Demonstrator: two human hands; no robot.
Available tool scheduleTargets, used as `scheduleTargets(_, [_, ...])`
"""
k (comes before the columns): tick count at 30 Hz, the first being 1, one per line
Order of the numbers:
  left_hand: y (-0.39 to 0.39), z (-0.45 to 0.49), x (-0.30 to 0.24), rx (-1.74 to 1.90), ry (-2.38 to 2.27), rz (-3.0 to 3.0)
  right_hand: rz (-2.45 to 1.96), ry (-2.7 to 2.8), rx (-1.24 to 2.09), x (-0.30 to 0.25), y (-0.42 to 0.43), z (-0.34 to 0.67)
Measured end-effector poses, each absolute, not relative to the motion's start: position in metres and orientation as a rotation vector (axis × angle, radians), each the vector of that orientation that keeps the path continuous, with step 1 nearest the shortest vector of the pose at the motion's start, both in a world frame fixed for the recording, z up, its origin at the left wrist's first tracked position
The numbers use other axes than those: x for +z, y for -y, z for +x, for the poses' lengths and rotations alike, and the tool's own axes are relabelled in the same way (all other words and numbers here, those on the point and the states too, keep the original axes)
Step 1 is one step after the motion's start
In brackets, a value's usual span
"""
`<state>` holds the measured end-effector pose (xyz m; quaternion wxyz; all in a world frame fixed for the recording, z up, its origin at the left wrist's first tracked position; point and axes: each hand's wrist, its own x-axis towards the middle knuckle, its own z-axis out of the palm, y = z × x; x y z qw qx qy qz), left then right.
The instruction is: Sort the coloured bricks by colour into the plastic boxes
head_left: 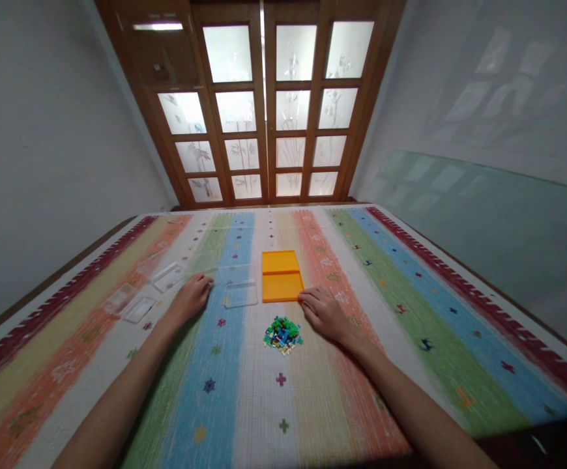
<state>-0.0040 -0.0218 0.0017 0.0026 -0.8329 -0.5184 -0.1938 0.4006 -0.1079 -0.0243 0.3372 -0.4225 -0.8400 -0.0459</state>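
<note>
My left hand (194,294) rests on the striped cloth with its fingers curled together. Its fingertips are beside a clear plastic box (240,295), and whatever they may hold is too small to make out. My right hand (323,312) lies palm down, fingers stretched out, with the fingertips at the near right corner of an orange plastic case (282,286). The case lies open, its two halves hinged across the middle. Just in front of it is a loose pile of small green, blue, brown and yellowish pieces (282,334).
More clear plastic boxes (137,309) stand left of my left hand. Striped cloth with small printed figures covers the table (259,417). Wooden doors with glass panes (290,107) are beyond the far edge. A pale glass sheet (459,202) leans along the right wall.
</note>
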Motion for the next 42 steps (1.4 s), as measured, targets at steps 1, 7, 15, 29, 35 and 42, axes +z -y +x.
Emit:
scheduleTargets(1, [0.032, -0.005, 0.000, -0.650, 1.599, -2.626, -1.100, 2.188, -0.119, -0.024, 0.108, 0.400])
scheduleTargets(7, [0.083, -0.004, -0.011, -0.786, 1.539, -2.634, -1.080, 2.178, -0.116, -0.024, 0.109, 0.400])
scheduleTargets(15, [0.100, -0.002, -0.011, -0.790, 1.511, -2.635, -1.068, 2.171, -0.104, -0.026, 0.108, 0.401])
scheduleTargets(29, [0.105, -0.003, -0.002, -0.832, 1.414, -2.579, -1.080, 2.186, -0.079, -0.025, 0.109, 0.401])
scheduleTargets(35, [0.085, -0.031, 0.027, -0.933, 1.599, -2.192, -1.085, 2.189, -0.086, -0.024, 0.110, 0.401])
scheduleTargets(42, [0.040, -0.072, 0.033, -0.452, 2.000, -2.057, -1.118, 2.177, -0.094, -0.024, 0.110, 0.399])
